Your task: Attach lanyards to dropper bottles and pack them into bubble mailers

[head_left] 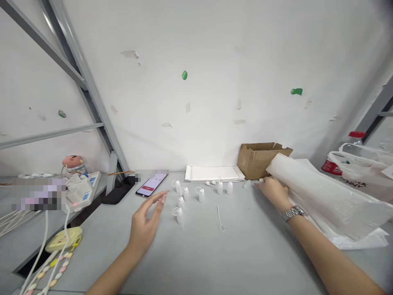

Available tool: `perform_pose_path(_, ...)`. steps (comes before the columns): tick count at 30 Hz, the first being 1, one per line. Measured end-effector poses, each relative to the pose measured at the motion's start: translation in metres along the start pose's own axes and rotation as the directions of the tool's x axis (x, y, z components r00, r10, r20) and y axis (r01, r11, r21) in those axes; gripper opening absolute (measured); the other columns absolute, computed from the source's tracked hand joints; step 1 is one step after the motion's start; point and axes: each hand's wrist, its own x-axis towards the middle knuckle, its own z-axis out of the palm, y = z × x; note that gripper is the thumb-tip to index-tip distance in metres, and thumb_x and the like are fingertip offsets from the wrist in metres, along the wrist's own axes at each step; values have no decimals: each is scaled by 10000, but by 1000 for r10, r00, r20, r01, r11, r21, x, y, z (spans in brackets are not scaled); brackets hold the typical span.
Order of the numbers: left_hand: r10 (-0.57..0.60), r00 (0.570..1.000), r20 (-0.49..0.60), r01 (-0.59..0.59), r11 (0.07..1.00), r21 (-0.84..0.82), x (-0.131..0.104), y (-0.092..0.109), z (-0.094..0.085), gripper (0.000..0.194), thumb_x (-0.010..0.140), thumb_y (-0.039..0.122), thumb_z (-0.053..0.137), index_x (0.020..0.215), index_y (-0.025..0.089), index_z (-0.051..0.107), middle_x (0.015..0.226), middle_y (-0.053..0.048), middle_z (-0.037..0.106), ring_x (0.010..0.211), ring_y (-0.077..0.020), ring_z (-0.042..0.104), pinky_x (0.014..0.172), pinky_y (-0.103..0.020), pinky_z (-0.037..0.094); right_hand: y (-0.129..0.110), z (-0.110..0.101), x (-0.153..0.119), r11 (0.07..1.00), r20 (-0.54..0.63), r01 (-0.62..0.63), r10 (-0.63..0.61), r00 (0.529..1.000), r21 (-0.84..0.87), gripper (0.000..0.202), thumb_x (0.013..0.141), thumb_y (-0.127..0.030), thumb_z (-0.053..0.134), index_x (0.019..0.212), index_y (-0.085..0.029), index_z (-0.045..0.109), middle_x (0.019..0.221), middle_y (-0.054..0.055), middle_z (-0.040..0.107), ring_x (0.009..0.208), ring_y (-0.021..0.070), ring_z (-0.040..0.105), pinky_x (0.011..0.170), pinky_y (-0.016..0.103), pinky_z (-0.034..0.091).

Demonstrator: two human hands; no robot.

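Note:
My left hand [145, 223] hovers over the table, thumb and fingers stretched out with nothing between them. Just beyond its fingertips stand several small white squeeze bottles, among them a front one [179, 215] and one farther right [201, 195]; some have looped cap straps. My right hand [274, 192] is low at the right, fingers curled beside the cardboard box. A tiny white bit shows at its fingertips, too small to name. Left of those fingers lies a tipped translucent bottle [247, 184]. Two more bottles [220, 188] stand nearer the middle, and a looped white strap [221, 221] lies in front.
Behind my right hand are a cardboard box [258, 162] and white plastic packaging [331, 196]. A flat white tray [215, 174] lies against the wall. At left are a lit phone [152, 184], a dark phone-like slab [119, 191] and a power strip [84, 192] with cables.

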Motion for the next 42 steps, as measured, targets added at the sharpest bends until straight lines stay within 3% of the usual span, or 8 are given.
perform_pose_path(2,4,1000,18,-6,994,107,12,-9,-6,363,796,457,442,1043,243,602,1112,-50,622,1033,-251,541,817,-329,445,1,3,1,1000,21,7,-8,1000,16,246,802,-330,517,785,-112,631,918,194,624,861,324,607,690,424,399)
perform_pose_path(4,1,989,148,-42,960,275,25,-22,-8,326,769,436,473,988,243,619,1069,-49,614,969,-250,557,827,-348,431,1,3,1,999,24,15,-16,1000,36,240,793,-325,523,764,-112,628,905,194,624,833,323,610,668,411,400)
perform_pose_path(7,-22,978,210,-53,937,345,38,-45,-3,295,636,385,616,873,213,641,915,-71,607,928,-294,549,817,-403,419,-3,-1,-1,996,-15,27,-26,1000,81,258,799,-344,500,752,-114,606,861,183,621,776,308,608,615,375,399)
perform_pose_path(10,-34,976,216,-48,930,364,44,-59,4,179,643,345,591,739,199,629,813,-73,586,876,-293,549,804,-417,411,-11,-9,-6,986,-96,62,-47,994,153,293,821,-396,455,733,-138,562,815,143,608,696,253,591,565,328,392)
perform_pose_path(16,-63,976,208,-14,936,350,46,-60,5,110,641,313,576,637,204,584,777,-53,580,779,-246,562,780,-386,416,-35,-25,-26,929,-300,207,-112,947,307,312,842,-477,423,699,-201,458,755,49,538,709,180,534,621,278,418)
perform_pose_path(22,-97,973,210,30,953,300,46,-53,6,75,609,260,581,644,208,540,692,-18,598,702,-200,577,692,-315,446,-60,-36,-62,734,-515,470,-191,836,490,312,843,-493,442,705,-213,427,679,3,469,619,153,481,561,269,403)
perform_pose_path(33,-117,983,141,87,975,204,46,-56,2,166,621,340,581,680,204,654,765,-42,665,741,-214,593,741,-328,447,-87,-34,-111,610,-343,511,-379,860,606,237,869,-407,440,734,-213,462,607,-20,491,504,113,472,436,214,394)
perform_pose_path(42,-143,987,69,144,989,-13,53,-49,-10,302,578,430,646,718,162,661,771,-73,698,738,-213,627,708,-321,478,-93,-31,-120,573,-278,499,-432,858,650,233,867,-401,442,742,-210,493,601,-13,501,543,128,488,439,214,401)
